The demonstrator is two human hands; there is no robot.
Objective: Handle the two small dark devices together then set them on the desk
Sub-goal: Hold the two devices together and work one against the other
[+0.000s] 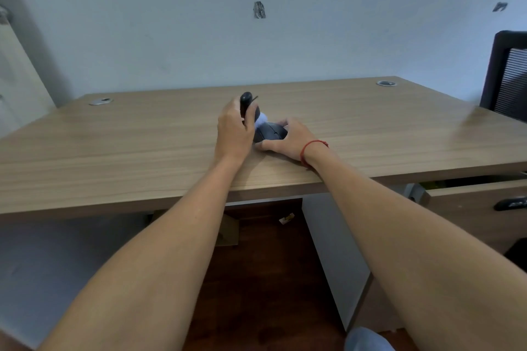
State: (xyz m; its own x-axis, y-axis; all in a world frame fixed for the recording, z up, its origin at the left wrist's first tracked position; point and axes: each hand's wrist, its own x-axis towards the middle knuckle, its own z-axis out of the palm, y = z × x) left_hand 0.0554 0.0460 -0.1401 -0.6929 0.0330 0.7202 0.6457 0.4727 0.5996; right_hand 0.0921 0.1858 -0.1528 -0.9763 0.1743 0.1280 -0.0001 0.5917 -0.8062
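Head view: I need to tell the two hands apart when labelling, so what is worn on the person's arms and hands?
Both forearms are bare, with no sleeves in view, and neither hand wears a glove. The left hand has nothing on it or its wrist that shows. The right hand is marked by a thin red string bracelet around its wrist. No rings or watch can be made out.

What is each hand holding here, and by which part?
The left hand grips an upright dark device around its lower body. The right hand clasps the sides of a dark mouse resting on the desk.
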